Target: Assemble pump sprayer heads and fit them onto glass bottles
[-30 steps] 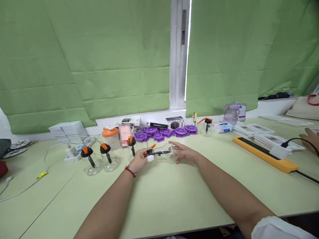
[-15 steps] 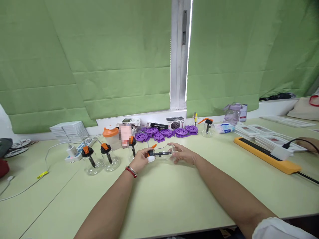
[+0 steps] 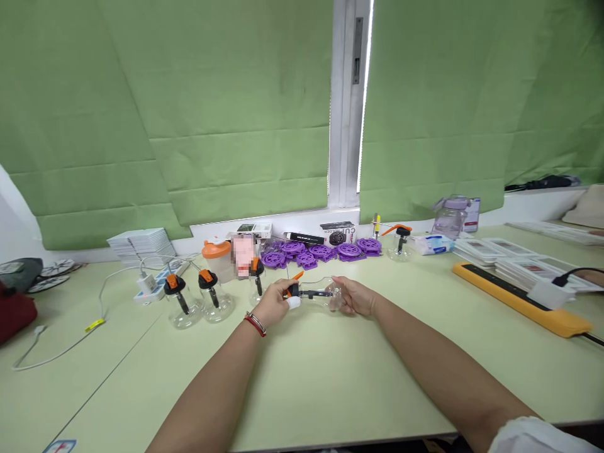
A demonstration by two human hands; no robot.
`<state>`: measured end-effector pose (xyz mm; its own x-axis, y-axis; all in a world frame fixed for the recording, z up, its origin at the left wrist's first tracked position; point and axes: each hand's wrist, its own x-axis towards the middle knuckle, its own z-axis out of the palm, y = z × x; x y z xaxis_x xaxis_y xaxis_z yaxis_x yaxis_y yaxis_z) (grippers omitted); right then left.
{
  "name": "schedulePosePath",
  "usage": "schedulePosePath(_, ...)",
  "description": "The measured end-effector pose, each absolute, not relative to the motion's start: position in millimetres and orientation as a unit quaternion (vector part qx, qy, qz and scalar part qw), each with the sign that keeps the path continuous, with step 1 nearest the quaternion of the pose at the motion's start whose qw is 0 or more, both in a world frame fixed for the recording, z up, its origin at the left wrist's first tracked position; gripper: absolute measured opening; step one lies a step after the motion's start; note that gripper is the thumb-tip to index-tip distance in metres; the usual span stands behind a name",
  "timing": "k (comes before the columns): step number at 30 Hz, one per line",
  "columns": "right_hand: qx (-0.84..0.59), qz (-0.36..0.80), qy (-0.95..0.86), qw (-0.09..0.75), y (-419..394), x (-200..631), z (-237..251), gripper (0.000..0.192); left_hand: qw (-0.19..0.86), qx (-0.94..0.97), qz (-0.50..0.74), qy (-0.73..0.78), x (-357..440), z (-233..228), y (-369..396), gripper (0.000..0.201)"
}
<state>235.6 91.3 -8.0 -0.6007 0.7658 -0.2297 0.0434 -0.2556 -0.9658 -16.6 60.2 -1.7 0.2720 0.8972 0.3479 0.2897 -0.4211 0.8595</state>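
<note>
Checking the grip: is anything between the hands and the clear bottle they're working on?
Nothing visible. The left hand grips the black-and-orange cap end and the right hand cups the body of the bottle, both touching it directly above the table.

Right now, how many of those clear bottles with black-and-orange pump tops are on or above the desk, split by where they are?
Held on its side between left hand and right hand: held bottle, 1
Upright at the left: standing bottles, 3
Upright by the purple discs: far bottle, 1
Total: 5
</note>
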Motion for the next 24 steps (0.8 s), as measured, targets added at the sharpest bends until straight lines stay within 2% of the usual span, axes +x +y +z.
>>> schedulePosePath(8, -0.348, 0.714, -0.553, 0.253, 92, 239, -9, 0.049, 0.311, 0.753, 0.432, 0.387, -19, 2, 57, 0.049)
schedulePosePath(12, -0.331, 0.684, -0.598, 0.256, 87, 247, 2, 0.058, 0.273, 0.764, 0.455, 0.366, -15, 9, 52, 0.051)
schedulePosePath(16, -0.345, 0.575, -0.692, 0.268, 86, 246, 3, 0.074, 0.249, 0.761, 0.471, 0.370, -7, 15, 51, 0.049)
schedulePosePath(19, -0.376, 0.458, -0.751, 0.293, 87, 237, -4, 0.086, 0.244, 0.762, 0.469, 0.374, 3, 16, 50, 0.063)
schedulePosePath(24, -0.474, 0.267, -0.792, 0.277, 96, 229, -20, 0.077, 0.204, 0.804, 0.426, 0.361, 14, 24, 44, 0.083)
